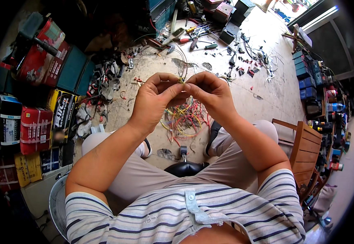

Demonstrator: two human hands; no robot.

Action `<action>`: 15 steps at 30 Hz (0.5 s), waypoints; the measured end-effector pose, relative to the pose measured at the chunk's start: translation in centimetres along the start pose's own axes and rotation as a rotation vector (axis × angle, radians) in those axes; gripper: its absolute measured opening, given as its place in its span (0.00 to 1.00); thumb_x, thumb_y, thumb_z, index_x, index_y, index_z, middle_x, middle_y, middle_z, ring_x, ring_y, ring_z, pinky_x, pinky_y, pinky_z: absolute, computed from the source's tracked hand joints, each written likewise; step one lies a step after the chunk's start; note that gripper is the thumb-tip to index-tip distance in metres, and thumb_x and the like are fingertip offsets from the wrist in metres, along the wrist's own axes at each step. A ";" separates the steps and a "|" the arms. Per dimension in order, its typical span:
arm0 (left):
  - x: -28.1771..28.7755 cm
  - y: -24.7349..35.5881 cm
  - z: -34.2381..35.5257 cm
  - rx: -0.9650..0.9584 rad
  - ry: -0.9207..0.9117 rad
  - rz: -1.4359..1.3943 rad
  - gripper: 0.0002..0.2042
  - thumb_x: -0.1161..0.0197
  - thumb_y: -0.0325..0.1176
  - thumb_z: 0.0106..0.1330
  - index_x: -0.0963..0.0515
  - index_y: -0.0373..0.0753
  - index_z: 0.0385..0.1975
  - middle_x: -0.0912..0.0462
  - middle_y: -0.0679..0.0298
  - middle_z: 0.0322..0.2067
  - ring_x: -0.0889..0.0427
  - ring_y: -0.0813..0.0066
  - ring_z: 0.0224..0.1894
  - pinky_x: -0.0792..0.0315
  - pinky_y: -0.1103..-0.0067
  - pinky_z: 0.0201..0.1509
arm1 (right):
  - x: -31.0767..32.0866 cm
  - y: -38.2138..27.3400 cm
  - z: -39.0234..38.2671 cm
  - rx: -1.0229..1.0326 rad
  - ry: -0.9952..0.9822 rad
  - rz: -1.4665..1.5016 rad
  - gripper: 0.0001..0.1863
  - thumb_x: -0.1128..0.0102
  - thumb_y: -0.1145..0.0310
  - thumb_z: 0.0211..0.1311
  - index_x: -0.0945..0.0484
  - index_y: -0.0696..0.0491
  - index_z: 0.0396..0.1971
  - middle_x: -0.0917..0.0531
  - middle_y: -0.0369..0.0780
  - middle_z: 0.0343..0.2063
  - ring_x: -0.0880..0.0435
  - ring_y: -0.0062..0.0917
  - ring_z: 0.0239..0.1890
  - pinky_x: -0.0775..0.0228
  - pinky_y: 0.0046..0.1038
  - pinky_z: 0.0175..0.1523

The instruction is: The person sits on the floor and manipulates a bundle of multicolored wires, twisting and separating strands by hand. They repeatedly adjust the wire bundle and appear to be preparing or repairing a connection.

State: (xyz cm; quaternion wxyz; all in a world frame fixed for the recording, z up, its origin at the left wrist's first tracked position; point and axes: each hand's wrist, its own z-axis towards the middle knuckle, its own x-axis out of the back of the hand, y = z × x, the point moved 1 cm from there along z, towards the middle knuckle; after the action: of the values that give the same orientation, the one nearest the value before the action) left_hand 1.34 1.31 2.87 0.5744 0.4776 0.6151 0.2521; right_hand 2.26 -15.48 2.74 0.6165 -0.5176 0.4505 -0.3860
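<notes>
My left hand and my right hand meet in front of me, thumbs and fingertips pinched together. Between them is a small yellowish piece, too small to name exactly. Thin wires rise from it in a loop towards the tools beyond. Both hands are closed on this wire end; the fingers hide much of it. Below the hands, a tangled heap of red, yellow, green and blue wires lies on the floor between my feet.
Screwdrivers and other hand tools lie ahead on the floor, with scattered small parts. Boxes stack up at left beside a pile of scraps. A wooden chair and crowded shelves stand at right.
</notes>
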 end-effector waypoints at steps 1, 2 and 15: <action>-0.1 0.0 0.0 0.003 -0.005 -0.010 0.07 0.44 0.23 0.64 0.29 0.35 0.40 0.20 0.58 0.36 0.17 0.69 0.38 0.20 0.75 0.44 | -0.1 -0.1 0.0 -0.007 0.009 0.010 0.06 0.38 0.73 0.58 0.25 0.59 0.33 0.20 0.33 0.27 0.23 0.12 0.31 0.31 0.16 0.36; -0.1 0.1 -0.1 0.010 -0.005 -0.008 0.07 0.44 0.23 0.64 0.29 0.35 0.41 0.20 0.57 0.37 0.17 0.69 0.39 0.20 0.75 0.44 | -0.1 -0.2 -0.1 -0.015 0.018 0.019 0.06 0.39 0.73 0.58 0.25 0.59 0.32 0.20 0.33 0.27 0.24 0.12 0.31 0.31 0.15 0.36; -0.2 0.1 -0.1 0.032 0.004 0.000 0.09 0.44 0.24 0.64 0.29 0.34 0.43 0.20 0.57 0.37 0.17 0.69 0.40 0.20 0.76 0.45 | -0.3 -0.4 0.0 -0.050 0.054 -0.024 0.06 0.39 0.74 0.58 0.26 0.59 0.30 0.20 0.33 0.25 0.24 0.12 0.28 0.31 0.15 0.34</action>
State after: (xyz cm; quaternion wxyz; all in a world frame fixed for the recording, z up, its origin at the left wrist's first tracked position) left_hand 1.22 1.23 3.08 0.5654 0.4860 0.6204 0.2432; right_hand 2.14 -15.32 3.21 0.5861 -0.5277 0.4705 -0.3958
